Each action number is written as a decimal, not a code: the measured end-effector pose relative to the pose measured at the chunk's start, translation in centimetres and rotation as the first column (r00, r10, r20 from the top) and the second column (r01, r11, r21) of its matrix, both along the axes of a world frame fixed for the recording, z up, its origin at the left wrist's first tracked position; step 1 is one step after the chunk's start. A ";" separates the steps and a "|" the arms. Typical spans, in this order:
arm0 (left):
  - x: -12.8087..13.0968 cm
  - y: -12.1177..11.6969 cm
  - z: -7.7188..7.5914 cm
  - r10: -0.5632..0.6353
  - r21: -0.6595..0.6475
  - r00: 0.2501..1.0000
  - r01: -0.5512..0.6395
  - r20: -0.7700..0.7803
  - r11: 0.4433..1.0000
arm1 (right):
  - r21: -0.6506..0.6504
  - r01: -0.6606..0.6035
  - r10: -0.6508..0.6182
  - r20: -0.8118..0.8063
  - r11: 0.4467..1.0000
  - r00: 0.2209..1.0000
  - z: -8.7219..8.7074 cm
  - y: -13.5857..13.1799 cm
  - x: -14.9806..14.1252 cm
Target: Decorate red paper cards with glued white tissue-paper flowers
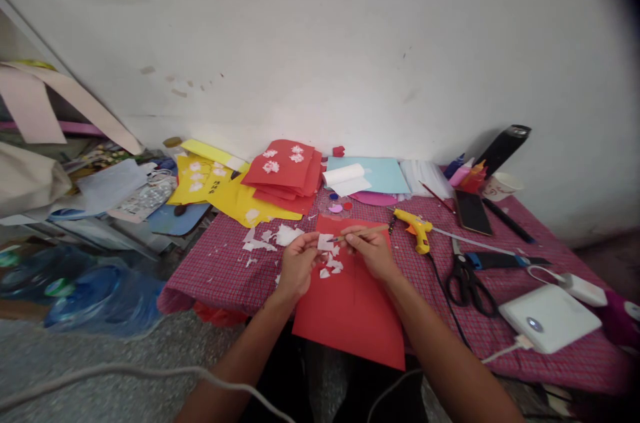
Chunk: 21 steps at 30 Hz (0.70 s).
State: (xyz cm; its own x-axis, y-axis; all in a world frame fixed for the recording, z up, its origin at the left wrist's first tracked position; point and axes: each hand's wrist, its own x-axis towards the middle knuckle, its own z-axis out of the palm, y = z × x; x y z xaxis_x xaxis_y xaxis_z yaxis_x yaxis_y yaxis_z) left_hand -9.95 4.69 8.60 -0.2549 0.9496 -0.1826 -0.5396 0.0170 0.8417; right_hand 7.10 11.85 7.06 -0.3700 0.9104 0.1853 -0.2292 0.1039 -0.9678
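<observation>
Centrally, the left hand (299,263) pinches a white paper piece (327,242) while the right hand (369,249) grips a brush (364,232) just beside it, the red sheet (353,306) lying beneath both grips

Showing the table (220,273) before the wall (320,43). Bearing at its near middle the paper sheet (357,319), with paper scraps (331,267) lying on it and loose scraps (257,243) to its left. Showing, behind and to the left, the card stack (285,176) (overlapping the cut sheets (240,201) farther left). Holding the paper roll (345,175) on the backing sheet (393,176), near the wall. Continuing rightward from the paper sheet with the glue gun (414,228), then the scissors (467,283), then the power bank (550,316). Placing the phone (473,212) behind the scissors and before the bottles (470,176).
</observation>
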 end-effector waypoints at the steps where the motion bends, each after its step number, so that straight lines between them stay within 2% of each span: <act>1: 0.0 0.0 0.0 -0.011 0.002 1.000 0.011 0.005 1.000 | -0.008 0.002 -0.002 -0.003 1.000 1.000 0.0 0.0 0.0; 8: 0.4 0.4 -0.6 -0.023 -0.001 1.000 0.023 0.008 1.000 | -0.026 -0.010 0.010 0.006 1.000 1.000 0.2 -0.1 0.0; 16: 0.4 0.6 -1.5 -0.046 -0.034 0.998 0.047 0.044 0.998 | 0.033 -0.032 0.029 0.075 0.999 0.997 -0.6 0.0 -0.1; 21: 0.2 0.6 -2.2 -0.062 -0.031 0.997 0.064 0.053 0.997 | 0.069 -0.019 0.010 0.127 0.997 0.992 -0.1 -0.1 -0.4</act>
State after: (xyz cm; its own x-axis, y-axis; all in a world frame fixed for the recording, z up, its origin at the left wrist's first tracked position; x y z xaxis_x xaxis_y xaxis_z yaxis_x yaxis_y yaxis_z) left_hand -9.78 5.25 6.44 -0.1841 0.9568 -0.2250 -0.5792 0.0793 0.8113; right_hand 6.72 11.74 6.97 -0.4076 0.8912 0.1990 -0.1075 0.1695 -0.9796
